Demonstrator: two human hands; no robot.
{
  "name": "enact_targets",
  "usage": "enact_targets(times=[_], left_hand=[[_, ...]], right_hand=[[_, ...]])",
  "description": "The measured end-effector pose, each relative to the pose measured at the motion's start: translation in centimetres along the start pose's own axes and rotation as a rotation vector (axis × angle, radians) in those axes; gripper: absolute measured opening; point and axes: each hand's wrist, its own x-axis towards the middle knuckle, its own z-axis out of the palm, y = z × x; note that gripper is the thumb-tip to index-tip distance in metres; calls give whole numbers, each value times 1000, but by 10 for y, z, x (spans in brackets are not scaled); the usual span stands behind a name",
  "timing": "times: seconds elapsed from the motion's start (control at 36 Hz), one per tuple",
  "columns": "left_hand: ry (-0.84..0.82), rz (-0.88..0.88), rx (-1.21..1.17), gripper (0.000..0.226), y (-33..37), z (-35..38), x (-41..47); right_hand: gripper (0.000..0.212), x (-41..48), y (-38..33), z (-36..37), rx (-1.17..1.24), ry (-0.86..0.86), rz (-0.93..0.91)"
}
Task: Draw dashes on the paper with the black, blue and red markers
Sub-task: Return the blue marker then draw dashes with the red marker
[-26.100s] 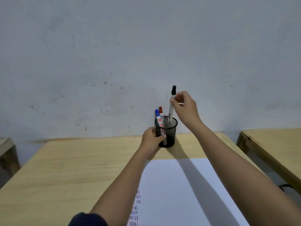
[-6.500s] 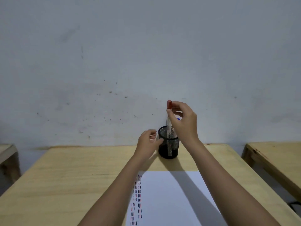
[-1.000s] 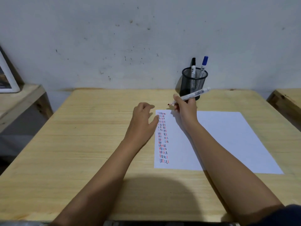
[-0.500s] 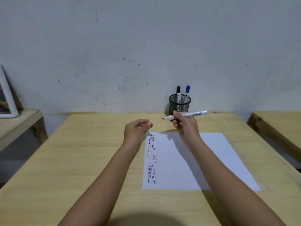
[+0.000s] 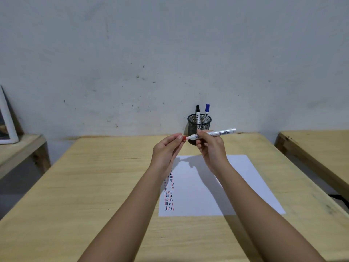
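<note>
My right hand [image 5: 211,148] holds the red marker [image 5: 217,133] level above the table, tip pointing left. My left hand [image 5: 167,150] pinches the marker's red cap [image 5: 183,138], which meets the tip end. The white paper [image 5: 245,182] lies under both hands, with columns of black, blue and red dashes [image 5: 169,193] along its left edge. The black marker [image 5: 198,113] and the blue marker [image 5: 207,111] stand capped in the black mesh cup [image 5: 199,127] behind my hands.
The wooden table [image 5: 85,186] stands against a grey wall. A second wooden table [image 5: 317,144] is on the right, and a low wooden bench [image 5: 20,148] with a framed picture [image 5: 7,120] is on the left.
The marker lifted off the paper. My left hand rose with the red cap and closed the gap to the marker's tip. The camera tilted up.
</note>
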Motion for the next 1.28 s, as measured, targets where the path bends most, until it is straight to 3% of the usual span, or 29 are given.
enact_targets(times=[0.61,0.81,0.97,1.11,1.28], left_hand=[[5,107,149,8,10,9,-5],[27,81,105,17,21,-6,-2],[61,117,75,11,41,-5,9],[77,174,127,11,49,2,20],[36,289,392,18,48,24,34]], right_hand=[[14,-9,3,14,27,-99,-44],[5,-8,-6,7,-19,-255,73],[31,0,-20,-6,75,-291,173],[25,6,-23,-15,-248,-330,98],[21,16,-30,-11,-748,-354,-42]])
